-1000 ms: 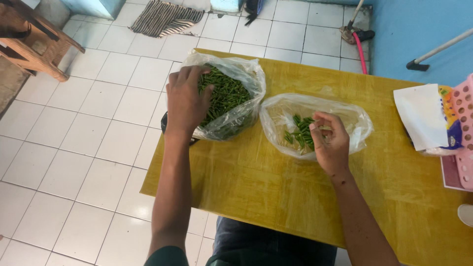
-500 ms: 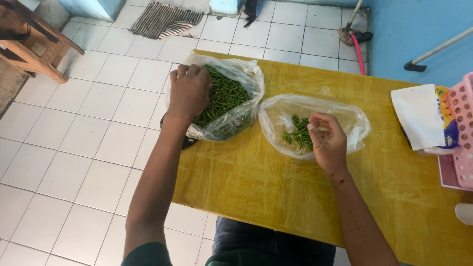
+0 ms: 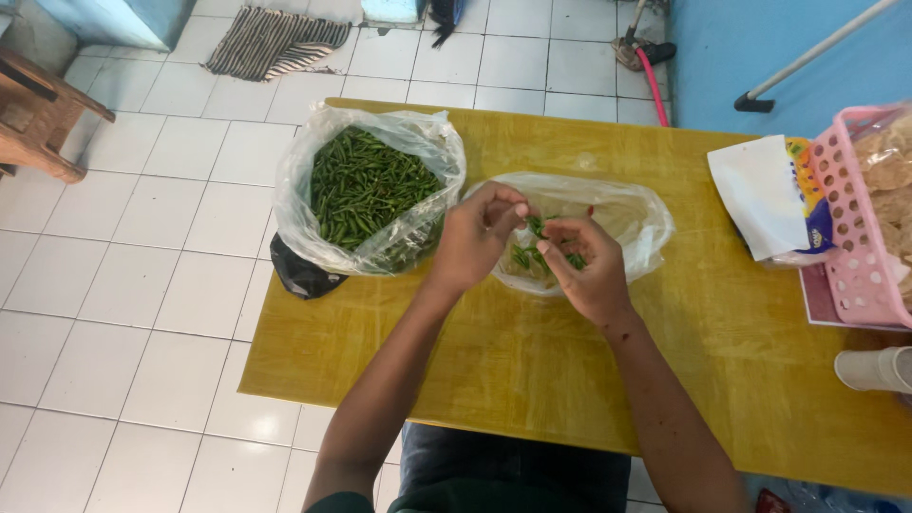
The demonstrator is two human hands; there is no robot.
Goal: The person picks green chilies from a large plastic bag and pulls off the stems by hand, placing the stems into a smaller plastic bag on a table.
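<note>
Both hands meet over the smaller clear plastic bag (image 3: 627, 223), which lies open on the yellow wooden table (image 3: 532, 351) just right of centre. The left hand (image 3: 475, 237) has its fingers curled in, thumb and fingertips pinched on a small green chili (image 3: 535, 226) at the bag's mouth; the right hand (image 3: 589, 266) faces it, fingers bent and narrow, closed on the same chili or on one right beside it (which of the two cannot be told at this size). A few more green pieces lie inside that bag under the fingers. To the left, touching or nearly touching the small bag, stands a larger clear bag (image 3: 304, 204) bulging with a heap of green chilies (image 3: 366, 185), its rim rolled open; a dark plastic bag (image 3: 302, 274) pokes out beneath it at the table's left edge. At the table's right end sit a pink plastic basket (image 3: 855, 228) holding pale crackers, a white packet (image 3: 760, 195) leaning against it, and a white cup (image 3: 874, 369) near the edge. Beyond the table are the white tiled floor (image 3: 142, 285), a striped mat (image 3: 271, 40) and a wooden stool (image 3: 38, 119).
</note>
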